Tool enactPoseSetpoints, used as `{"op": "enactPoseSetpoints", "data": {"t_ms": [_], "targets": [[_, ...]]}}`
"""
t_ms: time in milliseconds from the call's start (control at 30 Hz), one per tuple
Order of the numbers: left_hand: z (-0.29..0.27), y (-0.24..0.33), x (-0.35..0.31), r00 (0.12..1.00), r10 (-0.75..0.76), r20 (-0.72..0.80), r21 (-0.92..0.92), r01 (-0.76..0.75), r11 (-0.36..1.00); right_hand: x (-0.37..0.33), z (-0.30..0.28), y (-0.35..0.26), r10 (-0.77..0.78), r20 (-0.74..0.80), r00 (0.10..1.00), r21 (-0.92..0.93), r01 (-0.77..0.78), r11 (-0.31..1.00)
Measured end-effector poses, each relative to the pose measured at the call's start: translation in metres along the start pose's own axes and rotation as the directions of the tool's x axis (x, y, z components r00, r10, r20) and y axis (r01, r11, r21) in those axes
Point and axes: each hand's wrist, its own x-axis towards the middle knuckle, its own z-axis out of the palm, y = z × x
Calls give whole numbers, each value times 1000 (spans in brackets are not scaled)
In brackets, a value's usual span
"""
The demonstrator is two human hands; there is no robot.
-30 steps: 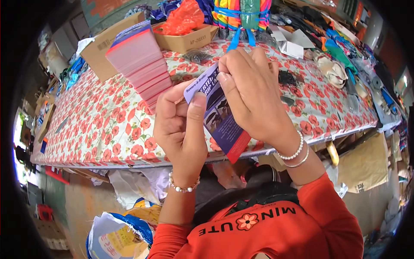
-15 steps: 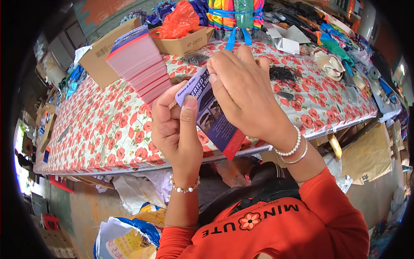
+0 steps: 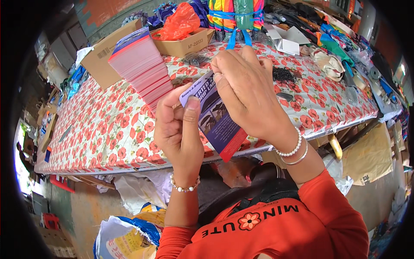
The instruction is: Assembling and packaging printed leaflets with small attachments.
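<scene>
In the head view, the left hand (image 3: 179,125) clamps a purple-and-red card (image 3: 220,121) over the near edge of the table (image 3: 103,125). The right hand's (image 3: 252,93) thumb and fingers meet at its top edge — what they pinch is hidden, so this card looks unfinished. A tall stack (image 3: 144,69) stands beyond — done or waiting, I cannot tell.

Card (image 3: 220,123) sits between the hands (image 3: 179,129) (image 3: 252,97), over the table (image 3: 103,129)
Stack (image 3: 142,71) stands left; carton (image 3: 177,47) sits behind it, bundle (image 3: 236,15) right of the carton.
</scene>
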Motion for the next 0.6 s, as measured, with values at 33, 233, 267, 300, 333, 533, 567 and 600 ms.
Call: {"op": "enactPoseSetpoints", "data": {"t_ms": [33,233,267,300,333,533,567,600], "targets": [[0,1,0,1000,-5,-4,2,5,1000,0,0,0,-7,-8,1000,1,7,1000],[1,-1,-1,1000,-9,0,24,9,1000,-2,1,3,-16,-28,999,-7,16,1000],[1,-1,-1,1000,-6,2,31,6,1000,-2,2,3,-17,-30,999,-9,17,1000],[2,-1,-2,1000,-8,4,31,8,999,-3,3,4,-14,-30,999,-9,14,1000],[2,0,-3,1000,-7,23,59,6,998,-3,3,4,-14,-30,999,-23,13,1000],[3,-6,-5,996,16,85,48,-20,999,-5,11,3,6,-68,998,20,-4,1000],[4,-8,-6,996,29,88,-1,-29,1000,-6,13,3,16,-87,996,59,-11,998],[5,-9,-5,995,42,91,-51,-38,998,-7,15,4,27,-107,994,97,-17,995]]}}
